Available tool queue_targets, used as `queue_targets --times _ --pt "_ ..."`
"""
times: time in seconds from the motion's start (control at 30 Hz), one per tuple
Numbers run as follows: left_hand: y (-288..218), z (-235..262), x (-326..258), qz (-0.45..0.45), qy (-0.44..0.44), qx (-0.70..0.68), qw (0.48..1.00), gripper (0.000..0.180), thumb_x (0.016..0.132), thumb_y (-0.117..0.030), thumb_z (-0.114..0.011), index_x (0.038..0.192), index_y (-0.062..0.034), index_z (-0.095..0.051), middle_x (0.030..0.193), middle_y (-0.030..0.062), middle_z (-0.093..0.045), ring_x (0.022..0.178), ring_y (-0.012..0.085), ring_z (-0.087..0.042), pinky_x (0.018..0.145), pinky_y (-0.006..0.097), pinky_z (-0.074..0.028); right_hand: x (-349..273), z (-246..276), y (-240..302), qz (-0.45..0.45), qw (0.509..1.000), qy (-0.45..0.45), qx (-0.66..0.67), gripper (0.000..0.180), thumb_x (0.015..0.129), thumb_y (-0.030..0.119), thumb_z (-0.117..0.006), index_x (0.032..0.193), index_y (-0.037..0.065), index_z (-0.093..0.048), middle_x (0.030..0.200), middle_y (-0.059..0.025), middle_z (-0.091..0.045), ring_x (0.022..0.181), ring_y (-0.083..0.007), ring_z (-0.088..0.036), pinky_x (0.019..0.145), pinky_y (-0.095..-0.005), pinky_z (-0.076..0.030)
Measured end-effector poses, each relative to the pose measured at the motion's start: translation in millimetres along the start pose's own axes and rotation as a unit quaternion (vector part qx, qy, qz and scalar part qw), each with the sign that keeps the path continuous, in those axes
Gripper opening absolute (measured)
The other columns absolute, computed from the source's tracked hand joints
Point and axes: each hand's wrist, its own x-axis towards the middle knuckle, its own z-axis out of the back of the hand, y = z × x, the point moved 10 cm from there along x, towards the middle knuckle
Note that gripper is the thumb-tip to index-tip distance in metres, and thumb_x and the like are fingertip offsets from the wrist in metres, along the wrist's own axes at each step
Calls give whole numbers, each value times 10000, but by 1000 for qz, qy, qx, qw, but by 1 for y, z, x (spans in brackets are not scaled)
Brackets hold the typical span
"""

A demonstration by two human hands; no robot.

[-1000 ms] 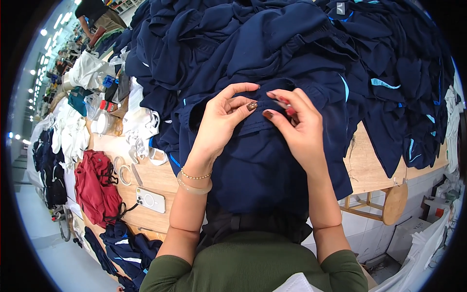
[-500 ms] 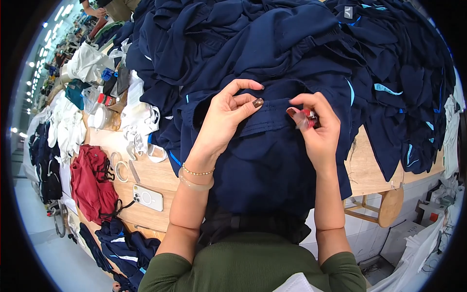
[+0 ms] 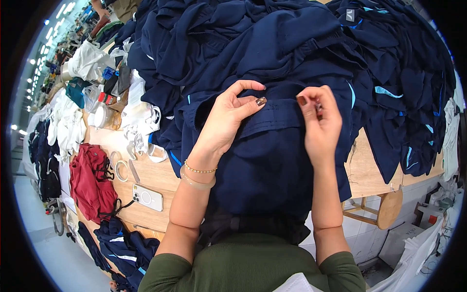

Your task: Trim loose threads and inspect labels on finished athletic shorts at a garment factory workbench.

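Observation:
A navy blue garment (image 3: 272,160) lies spread over the wooden table's near edge, on top of a big heap of similar navy clothes (image 3: 292,44). My left hand (image 3: 232,117) pinches a seam of the garment between thumb and forefinger. My right hand (image 3: 320,119) is closed around a small dark tool just to the right of that seam, touching the cloth. Both wrists rest on the garment; the left one wears two bracelets.
A white phone (image 3: 147,197), a tape roll (image 3: 121,170) and a red garment (image 3: 90,180) lie on the wooden table (image 3: 369,168) at the left. White clothes (image 3: 63,121) and small containers sit farther left. More navy pieces (image 3: 121,243) hang below the table edge.
My two hands have moved apart along the seam, the right one shifting to the right. The left thumb and forefinger stay pinched on the cloth.

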Motion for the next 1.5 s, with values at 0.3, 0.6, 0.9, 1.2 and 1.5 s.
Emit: queue_targets --times 0.3,0.6,0.9,1.2,1.5 --pt "-2 -4 -2 -41 16 -9 999 256 906 14 -639 1150 -4 -561 916 49 -664 865 67 -615 815 177 -480 -8 13 2 -23 998 39 -38 203 832 86 -738 985 2 -634 890 -52 -548 771 -129 -557 676 -234 -434" --pt "-4 -6 -3 -43 22 -5 999 254 916 7 -629 1158 -12 -552 947 46 -665 884 62 -611 828 173 -470 -7 11 15 60 986 21 -153 277 725 119 -803 928 5 -652 854 -76 -567 764 -214 -583 641 -296 -472" --pt "-4 -6 -5 -39 25 8 999 266 917 19 -619 1169 -13 -540 970 43 -660 909 66 -613 851 175 -466 -1 5 16 42 993 24 -110 286 712 140 -807 916 6 -658 841 -70 -570 764 -219 -568 650 -305 -459" --pt "-4 -4 -6 -37 13 8 999 265 911 23 -625 1162 -13 -548 957 43 -664 904 67 -619 849 174 -469 -4 7 19 67 984 31 -165 306 688 153 -818 911 10 -665 856 -68 -568 786 -220 -563 675 -310 -460" --pt "-5 -5 -6 -41 17 12 999 264 911 17 -629 1161 -11 -548 952 45 -668 901 66 -621 848 174 -471 -2 6 22 83 982 37 -166 304 690 156 -818 917 14 -672 838 -63 -566 772 -218 -560 659 -307 -457"
